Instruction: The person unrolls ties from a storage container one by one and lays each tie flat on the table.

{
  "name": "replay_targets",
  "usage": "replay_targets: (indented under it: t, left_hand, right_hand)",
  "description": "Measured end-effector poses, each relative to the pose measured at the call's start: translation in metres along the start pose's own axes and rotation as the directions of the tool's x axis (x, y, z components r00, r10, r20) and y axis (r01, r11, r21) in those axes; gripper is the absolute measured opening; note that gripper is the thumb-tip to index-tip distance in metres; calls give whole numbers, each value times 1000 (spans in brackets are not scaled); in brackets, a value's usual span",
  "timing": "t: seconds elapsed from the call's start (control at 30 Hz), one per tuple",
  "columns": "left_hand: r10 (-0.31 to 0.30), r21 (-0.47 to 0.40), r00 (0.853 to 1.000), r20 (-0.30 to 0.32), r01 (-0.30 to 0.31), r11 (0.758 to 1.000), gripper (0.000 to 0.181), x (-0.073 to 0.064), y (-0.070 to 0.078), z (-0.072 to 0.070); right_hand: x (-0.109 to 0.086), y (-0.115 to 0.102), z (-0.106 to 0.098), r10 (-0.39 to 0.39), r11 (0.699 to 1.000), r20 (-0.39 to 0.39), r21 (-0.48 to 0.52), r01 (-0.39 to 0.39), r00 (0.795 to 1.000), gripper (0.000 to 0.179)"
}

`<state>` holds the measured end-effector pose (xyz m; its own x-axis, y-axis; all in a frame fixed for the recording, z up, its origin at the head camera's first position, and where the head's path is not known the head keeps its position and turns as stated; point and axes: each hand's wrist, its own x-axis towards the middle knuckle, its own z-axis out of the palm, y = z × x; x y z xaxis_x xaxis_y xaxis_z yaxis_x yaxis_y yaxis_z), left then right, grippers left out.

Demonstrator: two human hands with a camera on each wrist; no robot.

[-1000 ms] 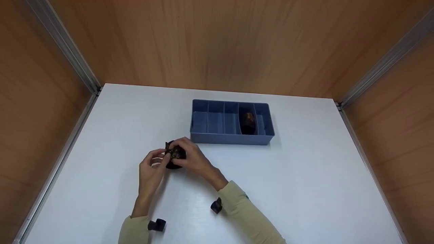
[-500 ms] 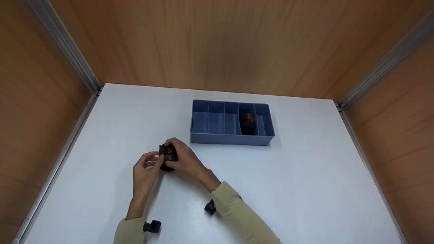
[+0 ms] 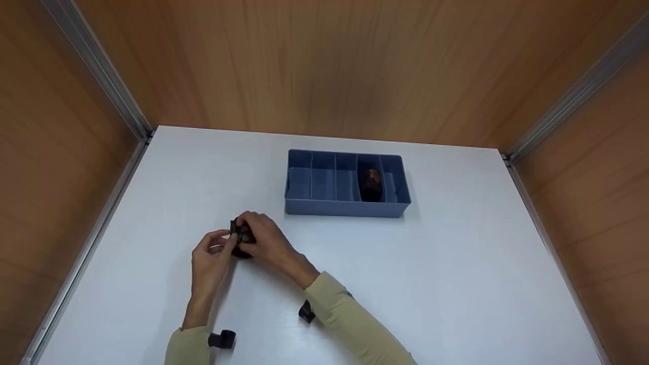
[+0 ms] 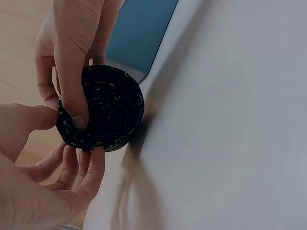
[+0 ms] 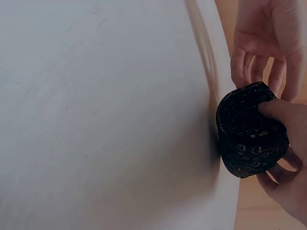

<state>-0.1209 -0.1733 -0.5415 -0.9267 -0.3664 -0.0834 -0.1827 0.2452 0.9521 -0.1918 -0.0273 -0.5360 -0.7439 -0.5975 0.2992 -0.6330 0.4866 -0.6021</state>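
A black rolled necktie (image 3: 244, 236) with a small gold pattern is held just off the white table between both hands. Its spiral end (image 4: 108, 108) faces the left wrist camera. My right hand (image 3: 269, 244) grips the roll, with the thumb pressed inside the rim and the fingers around the outside, as the right wrist view shows. At the roll's left edge, my left hand (image 3: 209, 261) pinches the outer layer between thumb and fingertips. In the right wrist view the patterned side of the roll (image 5: 254, 155) is visible. Part of the roll is hidden behind the fingers.
A blue divided tray (image 3: 348, 208) stands behind the hands to the right. One compartment, second from the right, holds a dark rolled item (image 3: 371, 186) with an orange-brown patch. Wooden panels (image 3: 324, 71) enclose the white table (image 3: 431, 263) at the back and sides.
Both hands have moved left and slightly nearer the person, carrying the rolled necktie with them. The grip looks much the same, and the tray has stayed in place.
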Motion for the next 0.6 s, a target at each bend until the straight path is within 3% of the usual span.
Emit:
replay_targets:
  t: [0.3,0.6]
  left_hand:
    - [1,2,1000,-5,-1,1000,34,1,-3,-5]
    - [6,77,1000,-9,-6,997,33,6,-4,-10]
  right_hand:
    - [2,-5,7,-19,995,25,-96,21,1000,42]
    - [7,-11,11,-37,987,69,-156,48,997,43]
